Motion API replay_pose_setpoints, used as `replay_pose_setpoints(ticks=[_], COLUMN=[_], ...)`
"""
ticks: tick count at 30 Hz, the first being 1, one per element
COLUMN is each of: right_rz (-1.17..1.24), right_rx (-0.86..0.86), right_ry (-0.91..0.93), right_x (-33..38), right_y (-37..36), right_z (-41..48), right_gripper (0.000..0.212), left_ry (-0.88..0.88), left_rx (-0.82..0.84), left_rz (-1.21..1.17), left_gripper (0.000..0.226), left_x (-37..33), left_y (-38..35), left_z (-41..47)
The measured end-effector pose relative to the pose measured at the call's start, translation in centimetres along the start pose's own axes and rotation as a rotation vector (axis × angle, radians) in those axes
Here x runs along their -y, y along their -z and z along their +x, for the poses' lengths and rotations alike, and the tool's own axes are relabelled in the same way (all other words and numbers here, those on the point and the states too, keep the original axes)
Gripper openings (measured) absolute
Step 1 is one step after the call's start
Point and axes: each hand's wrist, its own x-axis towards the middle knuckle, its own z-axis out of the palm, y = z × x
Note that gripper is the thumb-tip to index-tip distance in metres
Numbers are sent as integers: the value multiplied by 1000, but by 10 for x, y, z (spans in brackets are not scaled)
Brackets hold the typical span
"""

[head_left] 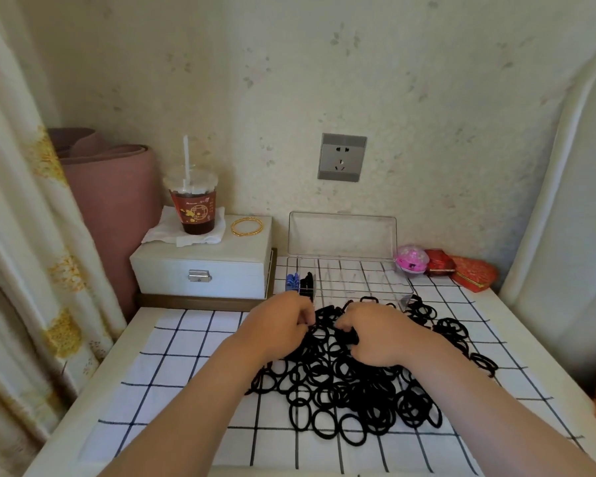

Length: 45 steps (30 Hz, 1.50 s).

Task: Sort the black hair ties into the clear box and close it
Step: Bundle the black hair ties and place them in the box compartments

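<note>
A loose heap of thin, round black elastic hair ties (pixel 351 390) is spread over the middle of the white table (pixel 141 325), which is covered by a white cloth printed with a black grid (pixel 186 356). The overlapping loops are trailed out toward the right edge. At the far side of the heap the left hand (pixel 283 327) and the right hand (pixel 372 335) are held close together, knuckles up. The fingers of each are curled down and ties are pinched in them. Just beyond the hands, toward the table's back edge, a clear rectangular plastic box (pixel 358 284) with thin dividers is set, its hinged lid (pixel 341 235) stood upright. A few black ties and small blue items (pixel 292 281) are seen in the compartments nearest the left edge. A smooth white latched case (pixel 203 266) is placed at the back left corner.
</note>
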Motion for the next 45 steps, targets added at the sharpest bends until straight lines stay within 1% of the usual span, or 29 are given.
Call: replay_pose_setpoints(ticks=[3, 4, 6, 8, 10, 12, 15, 16, 18, 22, 26, 27, 28, 30, 32, 34, 36, 38, 41, 45], right_rz=[-45, -72, -91, -86, -22, 165, 601, 733, 927, 1115, 1281, 1261, 1161, 754, 400, 227, 110, 0, -95, -51], right_rx=[-42, -54, -66, -77, -122, -188, -243, -247, -259, -288, -304, -308, -331, -384, -289, -153, -96, -114, -135, -188], right_ry=[15, 22, 33, 39, 26, -11, -29, -18, -13, -62, -102, -107, -100, 11, 191, 294, 346, 354, 323, 313], right_x=[2, 4, 5, 6, 4, 1, -2, -1, 2, 15, 27, 30, 31, 30, 32, 37, 41, 42, 42, 39], right_y=[-4, -4, -5, -4, -3, 1, 8, 10, 12, 13, 12, 11, 9, 5, 2, -2, -7, -11, -11, -13], right_z=[6, 8, 12, 14, 15, 15, 12, 11, 8, 6, 11, 13, 15, 16, 14, 12, 14, 17, 19, 19], right_gripper=[46, 43, 33, 28, 23, 18, 16, 17, 17, 17, 22, 22, 21, 14, 23, 36, 51, 53, 45, 28], left_ry=[27, 28, 18, -2, -11, 17, 108, 133, 161, 220, 287, 308, 326, 349, 359, 359, 359, 358, 353, 348], left_rx=[-91, -106, -78, -38, -31, -33, 4, 22, 31, 13, 55, 53, 46, 13, -23, -50, -67, -73, -75, -82], left_rz=[-24, -17, 26, 54, -5, -135, -383, -463, -542, -659, -647, -629, -606, -541, -464, -433, -435, -429, -407, -415], left_gripper=[23, 24, 26, 28, 31, 37, 44, 44, 40, 23, 17, 16, 14, 13, 15, 16, 17, 18, 20, 21], left_x=[8, 10, 11, 10, 6, 0, -9, -12, -17, -18, -6, -1, 4, 15, 22, 26, 26, 26, 26, 25], left_y=[6, 7, 6, 2, 0, 1, 5, 6, 11, 20, 29, 31, 33, 34, 35, 36, 37, 37, 35, 34], left_z=[2, 3, 2, 1, 1, 1, 2, 2, 2, -1, -1, -2, -2, -4, -6, -6, -6, -5, -5, -4])
